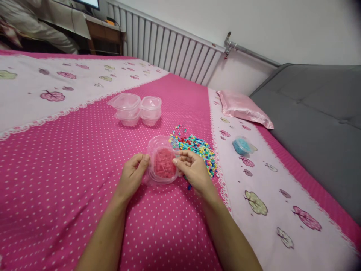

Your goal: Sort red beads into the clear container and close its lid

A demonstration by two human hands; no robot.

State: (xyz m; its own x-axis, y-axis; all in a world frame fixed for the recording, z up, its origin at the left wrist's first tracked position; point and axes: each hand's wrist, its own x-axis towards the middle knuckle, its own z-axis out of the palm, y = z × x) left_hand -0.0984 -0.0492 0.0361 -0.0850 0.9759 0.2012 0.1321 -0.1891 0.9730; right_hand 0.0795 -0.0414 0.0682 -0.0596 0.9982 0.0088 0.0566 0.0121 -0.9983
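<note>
A small clear plastic container (163, 162) filled with red beads rests on the pink dotted bedspread (70, 165). My left hand (133, 174) grips its left rim with curled fingers. My right hand (192, 169) pinches its right rim with thumb and fingers. Just behind my right hand lies a loose pile of mixed coloured beads (197, 147), partly hidden by that hand.
Two stacks of empty clear containers (137, 109) stand farther back. A clear container of blue beads (241, 146) sits to the right on the white border. A pink pillow (244, 108), a grey sofa (318, 124) and a white radiator (169, 49) lie beyond.
</note>
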